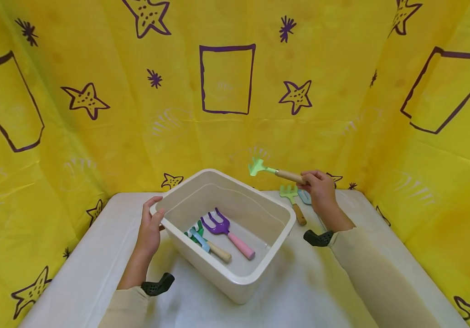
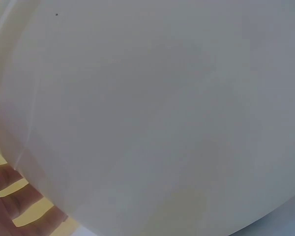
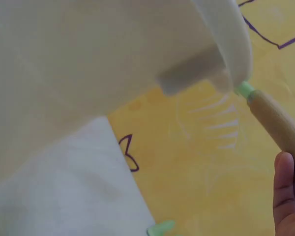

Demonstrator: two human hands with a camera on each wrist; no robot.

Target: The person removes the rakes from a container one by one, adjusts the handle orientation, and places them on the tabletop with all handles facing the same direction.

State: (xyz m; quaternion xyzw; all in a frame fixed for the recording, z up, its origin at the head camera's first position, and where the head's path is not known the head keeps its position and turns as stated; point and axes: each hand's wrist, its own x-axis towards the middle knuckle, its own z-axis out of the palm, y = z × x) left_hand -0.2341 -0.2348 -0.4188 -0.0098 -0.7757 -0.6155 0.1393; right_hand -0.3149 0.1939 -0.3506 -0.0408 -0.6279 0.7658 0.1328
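My left hand grips the left corner of a cream plastic bin, thumb over the rim. The bin is tilted. Inside it lie a purple hand fork with a pink handle, and a wooden-handled tool overlapping green and light blue tool heads. Beyond the bin's right side my right hand holds a light green hand rake by its wooden handle, its head raised toward the left. In the right wrist view the bin's rim hides the rake's head, leaving the handle visible.
On the white table, behind and right of the bin, lie a light green fork with a wooden handle and a light blue tool, partly hidden by my right hand. Yellow patterned curtains enclose the back and sides.
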